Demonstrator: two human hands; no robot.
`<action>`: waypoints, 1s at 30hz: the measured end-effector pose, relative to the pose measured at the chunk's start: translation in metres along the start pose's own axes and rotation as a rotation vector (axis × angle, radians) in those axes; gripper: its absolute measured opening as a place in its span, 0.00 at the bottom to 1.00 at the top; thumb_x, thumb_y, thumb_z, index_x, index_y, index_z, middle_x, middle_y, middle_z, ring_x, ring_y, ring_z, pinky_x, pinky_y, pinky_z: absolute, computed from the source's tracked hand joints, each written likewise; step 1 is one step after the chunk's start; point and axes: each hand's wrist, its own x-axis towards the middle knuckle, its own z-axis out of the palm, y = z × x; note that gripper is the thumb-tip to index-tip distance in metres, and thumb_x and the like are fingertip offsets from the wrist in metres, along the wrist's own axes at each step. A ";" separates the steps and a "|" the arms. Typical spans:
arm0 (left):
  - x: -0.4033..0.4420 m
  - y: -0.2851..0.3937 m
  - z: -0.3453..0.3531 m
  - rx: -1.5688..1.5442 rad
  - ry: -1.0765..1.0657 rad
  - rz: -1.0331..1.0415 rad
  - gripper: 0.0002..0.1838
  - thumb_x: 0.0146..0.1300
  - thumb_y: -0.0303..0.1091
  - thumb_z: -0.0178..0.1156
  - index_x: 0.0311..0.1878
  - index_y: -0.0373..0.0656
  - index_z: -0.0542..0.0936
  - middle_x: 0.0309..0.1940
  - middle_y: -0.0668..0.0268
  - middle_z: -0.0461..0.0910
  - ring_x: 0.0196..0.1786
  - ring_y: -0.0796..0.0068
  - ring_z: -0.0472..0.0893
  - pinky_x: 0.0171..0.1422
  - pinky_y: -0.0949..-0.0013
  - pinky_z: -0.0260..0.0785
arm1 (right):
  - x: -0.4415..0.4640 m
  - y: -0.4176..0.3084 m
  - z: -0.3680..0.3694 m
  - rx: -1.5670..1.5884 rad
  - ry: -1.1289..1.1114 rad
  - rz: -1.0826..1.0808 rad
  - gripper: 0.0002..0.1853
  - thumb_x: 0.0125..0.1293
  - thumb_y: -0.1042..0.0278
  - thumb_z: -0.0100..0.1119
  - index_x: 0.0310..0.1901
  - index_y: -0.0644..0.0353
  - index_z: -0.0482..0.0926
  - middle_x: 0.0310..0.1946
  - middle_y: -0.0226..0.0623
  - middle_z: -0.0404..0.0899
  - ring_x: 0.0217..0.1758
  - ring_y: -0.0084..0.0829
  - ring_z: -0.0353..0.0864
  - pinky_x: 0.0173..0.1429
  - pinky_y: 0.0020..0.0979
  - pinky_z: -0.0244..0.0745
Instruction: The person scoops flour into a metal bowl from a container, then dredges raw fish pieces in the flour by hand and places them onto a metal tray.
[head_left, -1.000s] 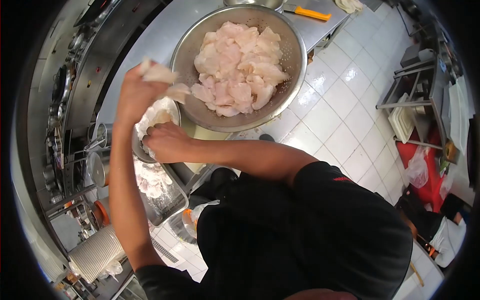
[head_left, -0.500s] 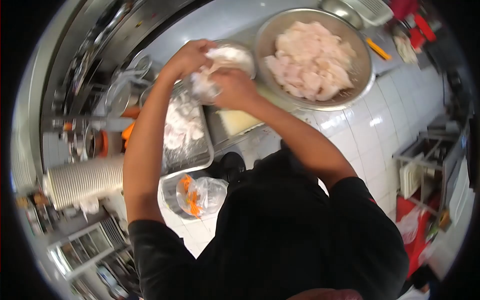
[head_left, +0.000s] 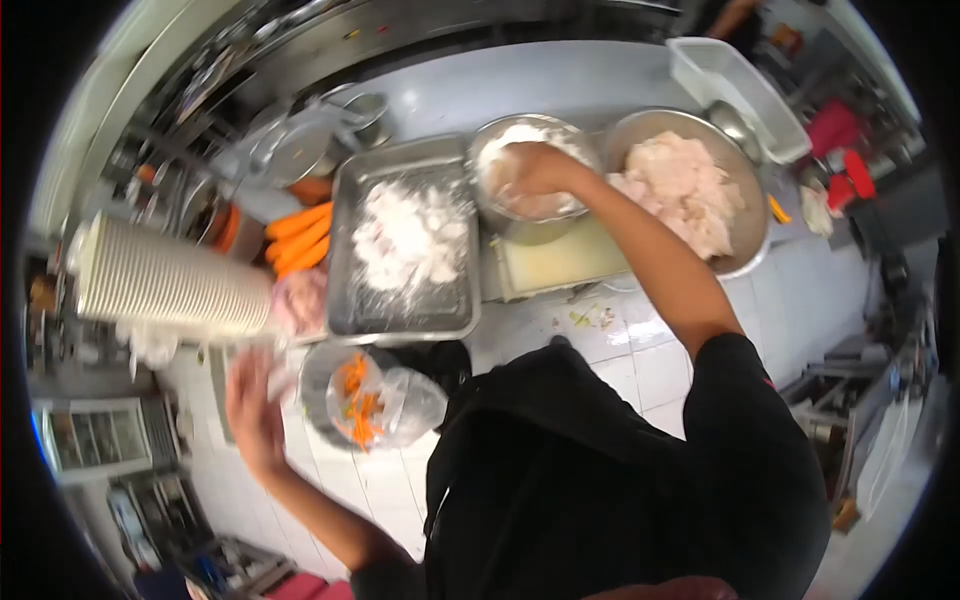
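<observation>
Head view shows a smooth metal surface [head_left: 450,80] curving across towards 12 o'clock. On it sit a rectangular metal tray [head_left: 455,310] at 10 o'clock, bearing clumpy white powder [head_left: 405,240]; a round metal basin [head_left: 750,230] at 2 o'clock, heaped with moist, pale pink slices [head_left: 680,190]; and a round metal bowl [head_left: 545,232] at 1 o'clock, holding more powder. A ridged cream stack [head_left: 165,285] lies at 9 o'clock; tapered orange carrots [head_left: 300,240] flank the tray's 9 o'clock side.

The right hand [head_left: 540,168] dips into the bowl, the slices at its 3 o'clock, the tray at its 8. The left hand [head_left: 255,400] is well apart, at 8 o'clock, with the stack at its 11.

The right fingertips are hidden, the left hand blurred with something whitish beside it; I cannot tell whether either is closed on anything.
</observation>
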 end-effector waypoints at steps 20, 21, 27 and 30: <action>-0.279 -0.432 -0.198 0.336 0.312 -1.145 0.08 0.52 0.38 0.54 0.34 0.46 0.73 0.22 0.71 0.66 0.23 0.76 0.68 0.24 0.74 0.63 | 0.015 -0.004 0.018 -0.326 0.076 0.340 0.47 0.40 0.46 0.62 0.62 0.55 0.56 0.59 0.51 0.60 0.54 0.50 0.69 0.57 0.42 0.65; -0.274 -0.430 -0.198 0.276 0.365 -1.148 0.08 0.52 0.38 0.54 0.34 0.46 0.73 0.22 0.71 0.66 0.24 0.76 0.68 0.24 0.73 0.63 | 0.009 -0.010 0.018 -0.351 0.017 0.423 0.39 0.43 0.52 0.62 0.60 0.51 0.60 0.58 0.49 0.62 0.57 0.47 0.67 0.57 0.39 0.64; -0.219 -0.346 -0.138 0.293 0.428 -1.078 0.23 0.50 0.35 0.56 0.53 0.47 0.70 0.41 0.61 0.72 0.36 0.60 0.74 0.33 0.60 0.70 | 0.006 -0.031 -0.009 -0.359 0.144 0.231 0.30 0.45 0.60 0.61 0.54 0.55 0.69 0.50 0.51 0.70 0.55 0.43 0.68 0.55 0.36 0.66; -0.217 -0.323 -0.119 0.315 0.377 -1.033 0.24 0.50 0.35 0.56 0.53 0.46 0.70 0.41 0.61 0.72 0.37 0.60 0.74 0.32 0.62 0.71 | 0.000 -0.038 -0.019 -0.124 -0.012 0.172 0.36 0.43 0.59 0.62 0.57 0.58 0.65 0.53 0.53 0.67 0.58 0.44 0.66 0.59 0.34 0.63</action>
